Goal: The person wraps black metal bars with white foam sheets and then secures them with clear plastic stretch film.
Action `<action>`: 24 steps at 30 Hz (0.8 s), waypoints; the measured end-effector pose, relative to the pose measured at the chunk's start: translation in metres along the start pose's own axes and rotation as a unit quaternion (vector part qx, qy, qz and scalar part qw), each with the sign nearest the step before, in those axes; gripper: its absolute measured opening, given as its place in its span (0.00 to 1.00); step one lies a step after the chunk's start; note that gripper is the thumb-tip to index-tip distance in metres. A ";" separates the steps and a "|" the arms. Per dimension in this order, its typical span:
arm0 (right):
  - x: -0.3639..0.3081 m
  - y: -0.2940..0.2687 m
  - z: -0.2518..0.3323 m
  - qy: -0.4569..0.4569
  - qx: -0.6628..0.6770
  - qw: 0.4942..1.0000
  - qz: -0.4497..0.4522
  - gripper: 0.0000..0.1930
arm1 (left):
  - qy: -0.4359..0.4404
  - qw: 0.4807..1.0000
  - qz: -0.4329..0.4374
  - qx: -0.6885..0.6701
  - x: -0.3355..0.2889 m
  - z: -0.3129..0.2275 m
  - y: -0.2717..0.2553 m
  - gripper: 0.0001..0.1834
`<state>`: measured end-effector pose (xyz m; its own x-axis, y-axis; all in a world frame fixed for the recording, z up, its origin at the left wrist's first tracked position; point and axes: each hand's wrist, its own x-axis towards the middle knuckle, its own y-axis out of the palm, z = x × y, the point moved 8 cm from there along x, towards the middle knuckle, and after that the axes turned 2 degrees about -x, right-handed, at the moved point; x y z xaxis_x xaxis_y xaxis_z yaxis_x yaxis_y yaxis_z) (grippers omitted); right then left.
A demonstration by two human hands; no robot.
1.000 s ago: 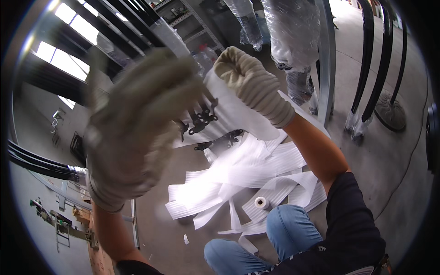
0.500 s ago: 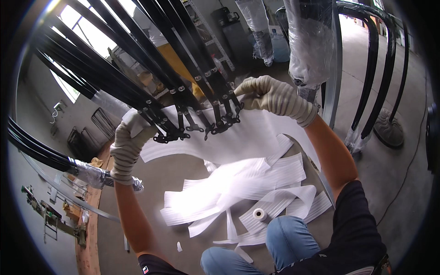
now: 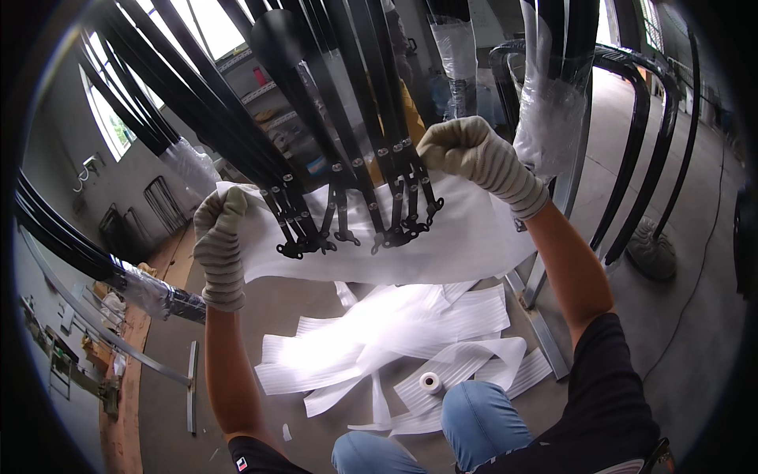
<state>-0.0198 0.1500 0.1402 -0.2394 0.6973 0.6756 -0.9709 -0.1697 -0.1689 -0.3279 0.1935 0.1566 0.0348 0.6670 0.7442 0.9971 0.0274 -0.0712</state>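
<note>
A white sheet [image 3: 466,221] is found spread behind the fittings [image 3: 399,237] at the lower ends of several black bars [image 3: 296,79]. Placement of the sheet is judged to be largely achieved; enclosure is judged not to be begun, since the near faces of the fittings are left uncovered, the lower edge hangs free and no fastening can be made out on it. Clear film is already fitted on a bundle [image 3: 553,118] to the right.

The sheet is carried by the hands alone, clear of the floor [image 3: 170,395]. Its upper left corner is pinched in the closed fingers of the left hand [image 3: 221,229]. Its upper edge, toward the right, is grasped by the curled fingers of the right hand [image 3: 478,158]; the right end is extended beneath that wrist. Striped gloves are worn. The fittings are positioned between the two hands, apparently untouched by either.

Loose white strips [image 3: 466,312] and a small roll [image 3: 430,383] are noted below, near the knees.
</note>
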 end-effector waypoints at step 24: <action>0.005 -0.020 0.016 0.058 0.044 0.968 -0.241 0.07 | -0.060 0.944 -0.059 -0.318 -0.004 -0.011 0.041 0.07</action>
<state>-0.0021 0.1454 0.1587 0.2394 0.7822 0.5753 -0.9672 0.1406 0.2114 -0.2869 0.1840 0.1579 -0.0480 0.7683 0.6383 0.8336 -0.3212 0.4493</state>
